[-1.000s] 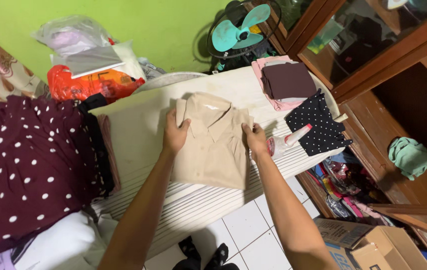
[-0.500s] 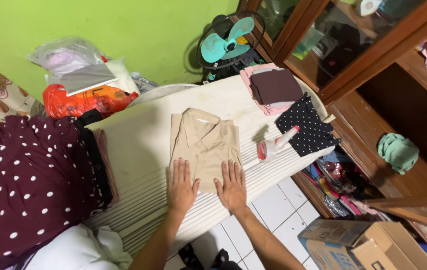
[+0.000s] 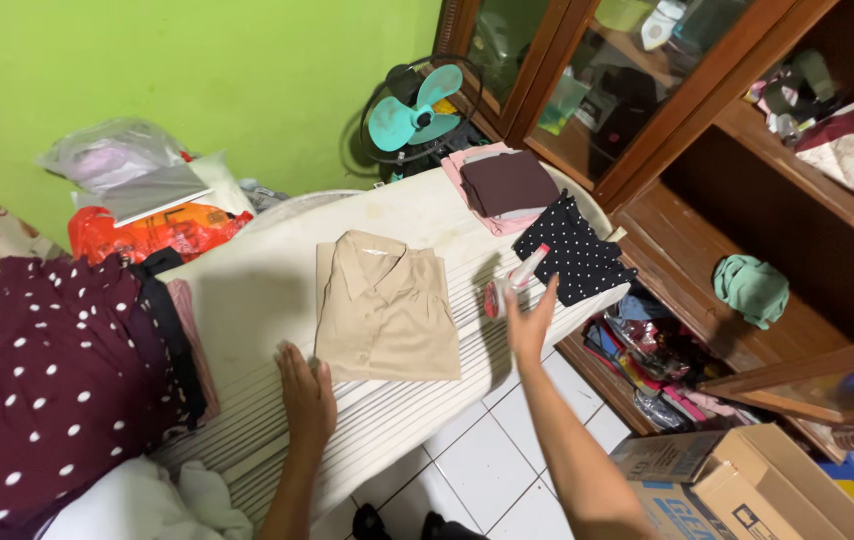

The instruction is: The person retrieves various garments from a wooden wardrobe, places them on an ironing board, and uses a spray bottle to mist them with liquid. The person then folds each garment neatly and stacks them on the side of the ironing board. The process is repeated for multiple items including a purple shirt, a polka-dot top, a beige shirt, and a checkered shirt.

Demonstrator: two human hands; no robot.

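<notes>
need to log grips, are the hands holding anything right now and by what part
Nothing is held. The left hand lies flat on the ironing board; the right hand is open beside the spray bottle.

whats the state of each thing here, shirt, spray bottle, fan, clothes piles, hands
beige shirt: folded, lying flat on the ironing board
spray bottle: lying on its side
fan: blades not blurred
folded clothes: stacked at the board's far end
polka-dot cloth: folded, flat
left hand: open, flat on the board
right hand: open, at the bottle, grip unclear
</notes>
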